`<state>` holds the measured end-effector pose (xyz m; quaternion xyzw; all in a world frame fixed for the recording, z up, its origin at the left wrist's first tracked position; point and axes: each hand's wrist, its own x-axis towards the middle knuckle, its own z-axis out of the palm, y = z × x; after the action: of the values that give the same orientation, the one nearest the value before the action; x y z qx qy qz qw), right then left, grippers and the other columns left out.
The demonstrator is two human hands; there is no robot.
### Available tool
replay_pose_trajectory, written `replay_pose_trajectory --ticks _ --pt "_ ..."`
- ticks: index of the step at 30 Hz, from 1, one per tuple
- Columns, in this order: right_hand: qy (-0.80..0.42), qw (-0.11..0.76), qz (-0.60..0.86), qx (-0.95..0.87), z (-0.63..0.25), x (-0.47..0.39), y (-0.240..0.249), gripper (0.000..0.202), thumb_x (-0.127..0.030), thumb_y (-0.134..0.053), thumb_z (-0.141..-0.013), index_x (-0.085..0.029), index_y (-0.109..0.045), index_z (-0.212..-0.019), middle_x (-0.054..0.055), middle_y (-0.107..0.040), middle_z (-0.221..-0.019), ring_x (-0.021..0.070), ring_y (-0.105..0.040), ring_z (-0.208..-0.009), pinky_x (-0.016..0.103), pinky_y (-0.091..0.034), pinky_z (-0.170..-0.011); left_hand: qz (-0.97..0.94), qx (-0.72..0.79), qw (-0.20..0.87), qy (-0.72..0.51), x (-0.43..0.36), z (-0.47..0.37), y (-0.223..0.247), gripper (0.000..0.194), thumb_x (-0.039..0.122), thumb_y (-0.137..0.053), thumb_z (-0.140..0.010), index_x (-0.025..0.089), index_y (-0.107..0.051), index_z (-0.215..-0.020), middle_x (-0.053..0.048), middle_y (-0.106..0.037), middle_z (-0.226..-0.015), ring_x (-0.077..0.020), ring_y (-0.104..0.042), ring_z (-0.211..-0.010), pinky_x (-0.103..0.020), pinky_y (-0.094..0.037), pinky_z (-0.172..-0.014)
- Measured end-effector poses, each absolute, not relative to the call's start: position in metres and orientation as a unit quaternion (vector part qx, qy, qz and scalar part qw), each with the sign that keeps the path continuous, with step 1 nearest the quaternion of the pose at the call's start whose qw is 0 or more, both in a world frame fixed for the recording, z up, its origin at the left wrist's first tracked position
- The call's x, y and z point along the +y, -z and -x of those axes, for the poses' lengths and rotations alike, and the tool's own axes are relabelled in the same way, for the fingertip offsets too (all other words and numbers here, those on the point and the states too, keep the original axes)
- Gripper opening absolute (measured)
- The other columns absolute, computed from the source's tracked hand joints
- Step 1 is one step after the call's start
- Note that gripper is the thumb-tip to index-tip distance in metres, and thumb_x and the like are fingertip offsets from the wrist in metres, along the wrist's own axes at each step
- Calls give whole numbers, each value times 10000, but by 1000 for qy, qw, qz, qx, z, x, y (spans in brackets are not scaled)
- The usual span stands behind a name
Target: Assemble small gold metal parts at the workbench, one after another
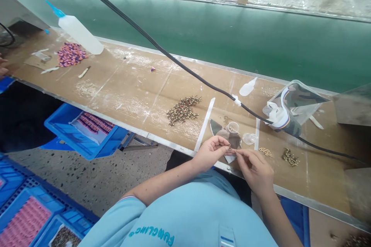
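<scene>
Close to the bench's front edge, my left hand point(212, 152) pinches a small dark brown-and-gold piece point(230, 147) between thumb and fingers. My right hand point(257, 170) is closed in a pinch right beside it; whatever its fingertips hold is too small to make out. Under the hands lies a camouflage cloth scrap point(217, 126), with a small clear cup point(232, 127) holding a thin stick. A round clear lid point(249, 138) is nearby. To the right are a pile of tan beads point(265, 152) and a dark-and-gold pile point(290, 157); a larger similar pile point(183, 111) lies left.
A black cable point(174, 60) hangs across the view above the bench point(130, 88). Behind runs a green belt point(203, 34). A camouflage-trimmed bag point(301, 98) stands at right; a white bottle point(79, 34) and purple-orange pieces point(71, 54) lie far left. Another person's hand point(2, 65) shows at the edge.
</scene>
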<state>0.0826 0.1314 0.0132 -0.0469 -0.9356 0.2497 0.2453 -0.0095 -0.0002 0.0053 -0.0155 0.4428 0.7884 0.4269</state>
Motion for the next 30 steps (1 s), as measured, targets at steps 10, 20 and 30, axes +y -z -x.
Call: replay_pose_trajectory --ticks 10,20,30 --pt "-252 239 4 -938 -78 136 -18 81 -216 -533 -901 -219 -608 -872 3 -670 -807 125 -613 -740 249 -463 -679 -6 439 482 -758 -4 16 -4 433 403 -823 -575 122 -575 -793 -22 -682 -637 -140 -672 -628 -281 -523 -676" --pt "-226 247 -28 -942 -75 136 -19 64 -181 -548 -889 -207 -604 -873 9 -677 -800 133 -608 -744 271 -432 -709 -10 442 498 -746 -6 17 -5 431 411 -819 -582 126 -570 -789 -26 -687 -634 -133 -662 -613 -276 -517 -663" --pt "-162 279 -46 -945 -73 130 -28 54 -140 -572 -871 -183 -600 -890 25 -672 -779 129 -594 -710 278 -414 -708 3 453 507 -733 -5 18 -9 456 422 -822 -563 132 -551 -786 -19 -668 -596 -120 -638 -565 -271 -517 -635"
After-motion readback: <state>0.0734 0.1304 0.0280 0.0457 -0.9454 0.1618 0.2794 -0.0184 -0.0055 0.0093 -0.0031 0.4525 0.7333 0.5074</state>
